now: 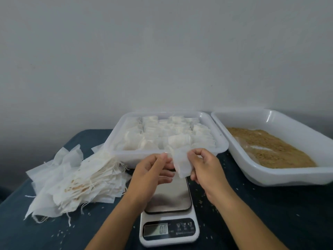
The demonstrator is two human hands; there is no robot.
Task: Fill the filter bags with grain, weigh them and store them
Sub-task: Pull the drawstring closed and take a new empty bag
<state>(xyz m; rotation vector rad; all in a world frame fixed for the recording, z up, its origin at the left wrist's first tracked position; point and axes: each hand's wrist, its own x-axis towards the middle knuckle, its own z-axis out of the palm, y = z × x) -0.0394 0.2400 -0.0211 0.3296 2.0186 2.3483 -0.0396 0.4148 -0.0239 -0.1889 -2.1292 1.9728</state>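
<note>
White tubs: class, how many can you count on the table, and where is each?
2. One tub sits behind the scale, packed with filled bags. The other tub is on the right, holding grain. None seems hidden.

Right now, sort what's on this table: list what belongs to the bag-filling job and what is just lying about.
Belongs to the job:
- filter bag held by left hand and right hand
- tray of grain
- scale, display reading 0.0
- tray of filled bags
- pile of empty bags

Just lying about:
- spilled grains on the dark tablecloth
</note>
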